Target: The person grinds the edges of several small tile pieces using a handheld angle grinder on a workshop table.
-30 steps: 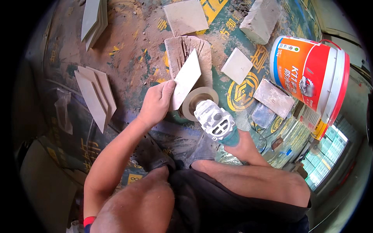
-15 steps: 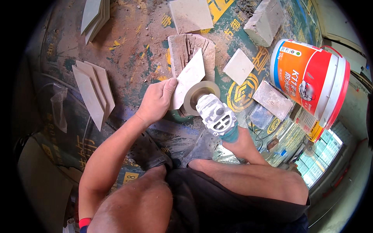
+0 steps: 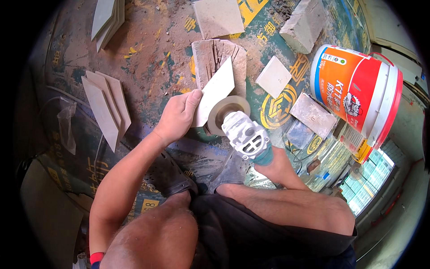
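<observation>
My left hand (image 3: 180, 113) grips a pale cut tile (image 3: 218, 85) by its left edge, thumb on top. The tile lies over a scored, dusty block (image 3: 237, 60). In my right hand (image 3: 278, 167) is an angle grinder (image 3: 248, 136) with a white patterned head and teal body; its grip end is wrapped by my fingers. The round disc (image 3: 217, 119) of the grinder is at the tile's lower right edge and overlaps it in view. Whether the disc spins cannot be made out.
Cut tiles (image 3: 107, 105) stand in a leaning stack at left, with another stack (image 3: 107, 22) farther off. A square tile (image 3: 274, 77), a rough block (image 3: 304, 27) and a larger tile (image 3: 218, 19) lie around. An orange-red bucket (image 3: 354, 89) is at right. Reddish dust covers the floor sheet.
The grinder and its disc have shifted slightly left and down along the tile's edge. My left hand keeps its hold on the tile; the whole view has drifted a little.
</observation>
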`<action>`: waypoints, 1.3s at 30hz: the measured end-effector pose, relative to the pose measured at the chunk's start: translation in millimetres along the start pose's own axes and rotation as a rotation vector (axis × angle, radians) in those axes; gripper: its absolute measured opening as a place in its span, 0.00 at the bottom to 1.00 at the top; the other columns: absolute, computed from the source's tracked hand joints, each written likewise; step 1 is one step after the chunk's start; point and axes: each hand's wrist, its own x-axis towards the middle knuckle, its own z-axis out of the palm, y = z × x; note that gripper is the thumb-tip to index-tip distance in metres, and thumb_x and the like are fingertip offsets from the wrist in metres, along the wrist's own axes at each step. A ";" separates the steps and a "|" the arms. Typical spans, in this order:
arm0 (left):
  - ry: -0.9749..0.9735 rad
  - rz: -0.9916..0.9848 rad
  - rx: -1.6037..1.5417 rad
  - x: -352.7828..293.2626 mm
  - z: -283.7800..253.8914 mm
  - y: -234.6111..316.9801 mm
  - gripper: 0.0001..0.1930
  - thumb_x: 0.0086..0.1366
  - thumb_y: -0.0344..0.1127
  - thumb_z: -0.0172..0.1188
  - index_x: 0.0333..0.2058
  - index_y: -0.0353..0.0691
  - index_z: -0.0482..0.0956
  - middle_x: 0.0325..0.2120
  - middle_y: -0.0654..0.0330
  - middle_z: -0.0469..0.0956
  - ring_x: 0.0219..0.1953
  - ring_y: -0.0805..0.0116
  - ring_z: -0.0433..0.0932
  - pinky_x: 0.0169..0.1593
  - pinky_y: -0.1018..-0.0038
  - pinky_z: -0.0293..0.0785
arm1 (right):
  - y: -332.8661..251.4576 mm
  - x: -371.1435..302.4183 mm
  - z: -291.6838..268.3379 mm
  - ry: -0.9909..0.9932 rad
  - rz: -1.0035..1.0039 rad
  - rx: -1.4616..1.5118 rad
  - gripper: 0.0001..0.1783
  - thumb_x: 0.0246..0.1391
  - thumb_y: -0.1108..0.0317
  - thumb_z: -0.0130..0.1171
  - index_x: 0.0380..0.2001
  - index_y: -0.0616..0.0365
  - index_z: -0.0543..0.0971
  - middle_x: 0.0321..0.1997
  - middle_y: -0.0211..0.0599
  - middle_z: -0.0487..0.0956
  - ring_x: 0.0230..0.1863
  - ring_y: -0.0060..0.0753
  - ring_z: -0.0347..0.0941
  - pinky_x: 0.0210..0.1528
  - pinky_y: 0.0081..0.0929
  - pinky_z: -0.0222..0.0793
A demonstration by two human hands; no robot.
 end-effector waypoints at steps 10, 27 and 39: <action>-0.028 -0.034 0.010 0.4 -2.7 1.2 0.30 0.78 0.54 0.41 0.38 0.28 0.77 0.25 0.44 0.76 0.29 0.53 0.74 0.41 0.63 0.72 | 2.6 3.5 -7.0 -0.017 -0.010 -0.034 0.25 0.41 0.66 0.71 0.45 0.64 0.81 0.37 0.52 0.84 0.43 0.50 0.83 0.46 0.35 0.76; -0.060 -0.013 0.028 1.8 -5.3 4.9 0.30 0.79 0.55 0.39 0.38 0.29 0.77 0.26 0.46 0.76 0.30 0.54 0.75 0.42 0.63 0.72 | 9.2 4.8 -8.4 -0.016 0.072 0.016 0.24 0.40 0.66 0.71 0.43 0.64 0.81 0.35 0.51 0.84 0.40 0.44 0.84 0.44 0.35 0.75; -0.055 0.002 0.024 2.3 -2.6 -3.6 0.30 0.79 0.54 0.40 0.38 0.29 0.77 0.26 0.59 0.75 0.31 0.73 0.70 0.41 0.70 0.71 | 9.5 -1.1 0.4 -0.057 0.043 -0.187 0.24 0.41 0.66 0.71 0.45 0.60 0.81 0.36 0.54 0.84 0.44 0.58 0.82 0.45 0.38 0.76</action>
